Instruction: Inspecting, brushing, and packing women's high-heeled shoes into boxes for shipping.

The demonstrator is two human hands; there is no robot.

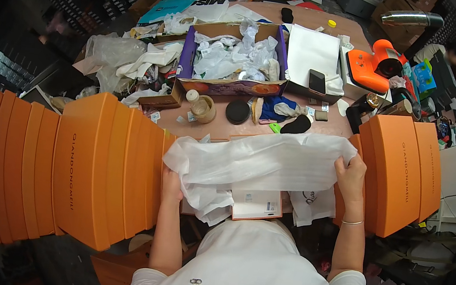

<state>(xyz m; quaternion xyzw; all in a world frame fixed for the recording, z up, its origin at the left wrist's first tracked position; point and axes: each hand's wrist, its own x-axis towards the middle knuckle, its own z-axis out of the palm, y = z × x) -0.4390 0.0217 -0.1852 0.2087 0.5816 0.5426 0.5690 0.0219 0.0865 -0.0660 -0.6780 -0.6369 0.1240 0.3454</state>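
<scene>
A long sheet of thin white tissue paper (260, 160) stretches between my hands above the near part of the table. At its left end, my left hand (172, 184) is closed on the edge, with its fingers partly behind the paper. My right hand (351, 177) pinches the upper right corner, thumb on the near side. Under the sheet, near my body, part of a white panel with a printed label (257, 204) shows, with an orange edge. To its right lies a white pouch (313, 207) with dark print. The paper hides whatever else is beneath it.
Orange boxes stand in a long row on the left (86, 165) and in a shorter stack on the right (395, 174). Farther back are a purple carton (188, 52) full of plastic bags, a glass jar (203, 111), a black round tin (237, 112) and an orange tape dispenser (367, 74).
</scene>
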